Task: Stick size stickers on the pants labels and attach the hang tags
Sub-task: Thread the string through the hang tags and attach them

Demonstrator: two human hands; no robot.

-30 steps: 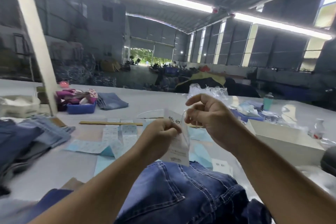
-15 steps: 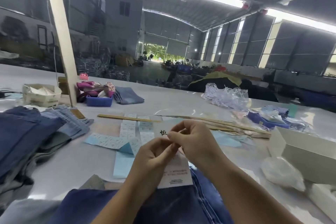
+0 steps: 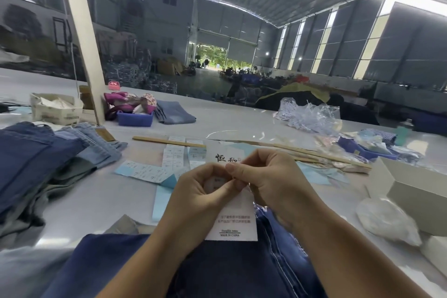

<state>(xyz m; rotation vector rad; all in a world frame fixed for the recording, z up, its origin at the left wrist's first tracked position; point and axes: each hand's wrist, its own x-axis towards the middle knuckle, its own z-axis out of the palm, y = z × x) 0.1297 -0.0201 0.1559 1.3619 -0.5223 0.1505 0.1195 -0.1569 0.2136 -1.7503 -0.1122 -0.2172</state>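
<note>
The big white table [image 3: 101, 198] took up most of the view, with a pile of folded jeans [image 3: 36, 159] stacked on its left side. Right in front of the person lay the dark blue pants [image 3: 237, 268], spread over the near edge. Off to the right sat a white box [image 3: 420, 191], and further back a crumpled clear plastic bag [image 3: 307, 113]. A little blue bin [image 3: 135, 119] stuffed with pink cloth sat near the post. Sheets of size stickers [image 3: 145, 173] were lying flat mid-table, just past the hands.

Then the hang tag [image 3: 235, 222], a white card with printed text, was held upright over the pants. The left hand [image 3: 200, 191] had its fingers curled round the tag's middle, and the right hand [image 3: 268, 176] was pinching it near the top, thumb and forefinger pressed together. Both hands were touching each other there.
</note>
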